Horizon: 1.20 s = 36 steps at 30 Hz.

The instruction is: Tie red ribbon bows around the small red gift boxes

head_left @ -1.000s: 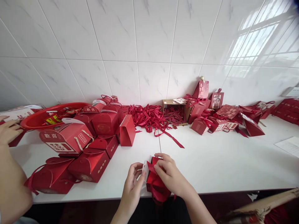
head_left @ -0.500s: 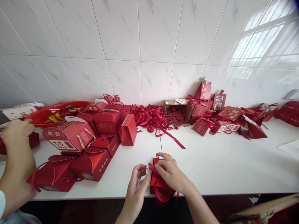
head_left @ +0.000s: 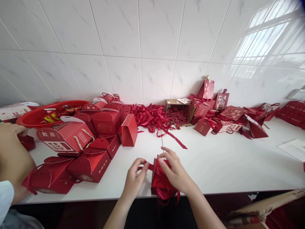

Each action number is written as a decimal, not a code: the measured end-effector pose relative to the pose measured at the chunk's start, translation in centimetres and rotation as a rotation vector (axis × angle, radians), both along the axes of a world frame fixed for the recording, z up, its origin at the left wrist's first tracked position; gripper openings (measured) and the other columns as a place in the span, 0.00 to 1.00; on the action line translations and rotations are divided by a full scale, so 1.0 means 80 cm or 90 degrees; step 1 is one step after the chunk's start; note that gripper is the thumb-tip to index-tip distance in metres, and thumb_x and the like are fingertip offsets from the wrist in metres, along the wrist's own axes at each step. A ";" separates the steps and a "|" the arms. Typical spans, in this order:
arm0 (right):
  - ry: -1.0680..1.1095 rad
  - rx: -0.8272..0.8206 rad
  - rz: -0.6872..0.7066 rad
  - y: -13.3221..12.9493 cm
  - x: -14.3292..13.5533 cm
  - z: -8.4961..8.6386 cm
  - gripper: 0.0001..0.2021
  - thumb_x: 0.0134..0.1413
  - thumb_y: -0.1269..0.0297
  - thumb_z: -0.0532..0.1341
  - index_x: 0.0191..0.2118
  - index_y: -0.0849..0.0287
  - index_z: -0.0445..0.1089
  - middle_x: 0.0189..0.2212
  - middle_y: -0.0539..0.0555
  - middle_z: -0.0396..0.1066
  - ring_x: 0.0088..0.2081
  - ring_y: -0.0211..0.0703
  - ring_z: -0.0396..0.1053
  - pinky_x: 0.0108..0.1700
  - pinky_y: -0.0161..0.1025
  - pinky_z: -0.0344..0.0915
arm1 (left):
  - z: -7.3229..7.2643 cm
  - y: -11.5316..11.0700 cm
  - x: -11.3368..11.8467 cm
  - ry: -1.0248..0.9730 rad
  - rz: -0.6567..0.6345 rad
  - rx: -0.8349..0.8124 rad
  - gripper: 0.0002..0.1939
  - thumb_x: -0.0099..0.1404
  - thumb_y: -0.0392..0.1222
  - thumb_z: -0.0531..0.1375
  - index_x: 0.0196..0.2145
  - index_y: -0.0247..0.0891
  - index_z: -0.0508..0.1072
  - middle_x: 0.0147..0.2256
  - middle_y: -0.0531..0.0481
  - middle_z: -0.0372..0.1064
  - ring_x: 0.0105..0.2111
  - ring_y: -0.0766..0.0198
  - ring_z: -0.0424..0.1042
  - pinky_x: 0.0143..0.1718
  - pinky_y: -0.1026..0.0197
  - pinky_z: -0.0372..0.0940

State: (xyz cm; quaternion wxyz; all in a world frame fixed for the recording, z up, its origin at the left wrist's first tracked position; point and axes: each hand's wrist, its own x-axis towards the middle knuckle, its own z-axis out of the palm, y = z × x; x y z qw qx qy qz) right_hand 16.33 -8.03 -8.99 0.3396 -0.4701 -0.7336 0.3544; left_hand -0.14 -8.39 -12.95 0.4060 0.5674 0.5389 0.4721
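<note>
A small red gift box [head_left: 156, 186] stands at the table's front edge, with a loose red ribbon [head_left: 164, 192] looped over its front. At the box's left side, my left hand [head_left: 135, 176] pinches the ribbon's end between thumb and fingers and holds it taut toward the box. My right hand [head_left: 176, 171] lies over the box's upper right, its fingers apart and curved across the top. It covers part of the box, and contact under the fingers is hard to make out.
Finished-looking red boxes [head_left: 91, 165] stack up at left, before a red basin [head_left: 23, 121] of wrapped sweets. A ribbon heap [head_left: 150, 117], an open carton [head_left: 170, 103] and more red boxes [head_left: 203, 127] line the wall. Another person's arm [head_left: 14, 156] reaches in at far left.
My left hand has moved left, drawing the ribbon end out through the box's side; the white flap edge seen there before no longer shows. My right hand has lifted slightly and spread its fingers.
</note>
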 end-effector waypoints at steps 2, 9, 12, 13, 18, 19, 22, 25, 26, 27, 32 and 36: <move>0.067 -0.002 -0.087 -0.003 0.014 -0.006 0.14 0.62 0.52 0.49 0.40 0.52 0.68 0.58 0.57 0.58 0.63 0.50 0.49 0.60 0.53 0.48 | -0.012 0.009 -0.028 0.136 0.032 0.028 0.13 0.63 0.51 0.53 0.29 0.40 0.66 0.31 0.50 0.66 0.35 0.59 0.68 0.39 0.60 0.63; 0.212 -0.135 -0.195 -0.024 0.085 -0.043 0.18 0.60 0.47 0.50 0.41 0.53 0.67 0.54 0.57 0.64 0.58 0.52 0.58 0.56 0.47 0.57 | -0.049 0.011 -0.121 0.529 0.306 -0.028 0.04 0.54 0.42 0.56 0.25 0.40 0.67 0.33 0.43 0.69 0.38 0.45 0.68 0.38 0.48 0.62; 0.202 -0.196 -0.128 -0.032 0.086 -0.053 0.17 0.57 0.47 0.55 0.43 0.54 0.66 0.48 0.57 0.68 0.53 0.50 0.63 0.52 0.44 0.61 | -0.040 0.009 -0.089 0.277 0.214 0.056 0.10 0.58 0.50 0.57 0.32 0.41 0.68 0.35 0.46 0.70 0.40 0.53 0.69 0.43 0.53 0.63; 0.198 -0.223 -0.103 -0.035 0.082 -0.055 0.17 0.55 0.48 0.57 0.42 0.55 0.65 0.45 0.57 0.70 0.49 0.49 0.66 0.48 0.42 0.63 | -0.035 0.009 -0.071 0.202 0.160 0.038 0.12 0.59 0.52 0.56 0.34 0.41 0.68 0.37 0.47 0.70 0.41 0.54 0.69 0.43 0.55 0.64; 0.220 -0.310 -0.065 -0.036 0.064 -0.066 0.15 0.54 0.49 0.59 0.35 0.57 0.62 0.25 0.47 0.65 0.22 0.33 0.59 0.25 0.32 0.55 | -0.015 0.011 -0.004 0.092 -0.042 0.009 0.11 0.61 0.52 0.57 0.35 0.42 0.65 0.37 0.51 0.66 0.41 0.59 0.68 0.44 0.59 0.61; 0.230 -0.316 -0.051 -0.035 0.063 -0.068 0.16 0.54 0.49 0.59 0.32 0.58 0.61 0.22 0.45 0.61 0.21 0.32 0.54 0.23 0.32 0.51 | -0.014 0.012 0.000 0.057 -0.085 -0.020 0.11 0.61 0.52 0.57 0.34 0.42 0.64 0.35 0.52 0.65 0.38 0.61 0.67 0.41 0.61 0.62; 0.263 -0.319 0.017 -0.031 0.065 -0.070 0.18 0.55 0.50 0.58 0.25 0.59 0.58 0.20 0.44 0.54 0.23 0.32 0.49 0.25 0.32 0.47 | -0.014 0.015 -0.004 -0.026 -0.185 -0.124 0.13 0.63 0.53 0.55 0.31 0.41 0.61 0.27 0.57 0.58 0.27 0.67 0.60 0.29 0.65 0.57; 0.286 -0.281 0.018 -0.027 0.070 -0.067 0.17 0.55 0.52 0.59 0.25 0.59 0.58 0.22 0.45 0.54 0.25 0.33 0.49 0.27 0.33 0.49 | -0.015 0.019 -0.017 -0.031 -0.250 -0.182 0.16 0.64 0.55 0.53 0.29 0.39 0.61 0.24 0.57 0.54 0.25 0.68 0.54 0.27 0.65 0.53; 0.284 -0.259 0.001 -0.026 0.072 -0.065 0.16 0.55 0.53 0.59 0.26 0.58 0.58 0.22 0.45 0.54 0.25 0.33 0.50 0.28 0.34 0.49 | -0.014 0.019 -0.021 -0.024 -0.260 -0.186 0.17 0.64 0.55 0.52 0.27 0.39 0.61 0.24 0.57 0.53 0.25 0.68 0.53 0.27 0.65 0.52; 0.270 -0.231 -0.018 -0.024 0.075 -0.064 0.15 0.56 0.54 0.59 0.27 0.58 0.58 0.22 0.45 0.54 0.25 0.34 0.50 0.28 0.34 0.50 | -0.012 0.020 -0.024 -0.014 -0.262 -0.184 0.19 0.64 0.56 0.53 0.25 0.38 0.59 0.23 0.57 0.51 0.25 0.68 0.52 0.27 0.65 0.51; 0.083 0.029 -0.114 -0.011 0.085 -0.058 0.07 0.55 0.67 0.58 0.28 0.56 0.59 0.26 0.48 0.59 0.27 0.37 0.54 0.29 0.35 0.53 | 0.010 0.020 -0.027 0.007 -0.198 -0.145 0.23 0.61 0.54 0.56 0.19 0.39 0.51 0.21 0.59 0.41 0.23 0.69 0.44 0.26 0.64 0.46; 0.030 0.269 -0.171 -0.002 0.088 -0.059 0.12 0.52 0.75 0.56 0.25 0.55 0.53 0.24 0.47 0.55 0.26 0.37 0.53 0.26 0.34 0.52 | 0.028 0.019 -0.028 0.014 -0.183 -0.118 0.22 0.61 0.54 0.57 0.19 0.39 0.53 0.21 0.58 0.44 0.23 0.68 0.45 0.26 0.64 0.47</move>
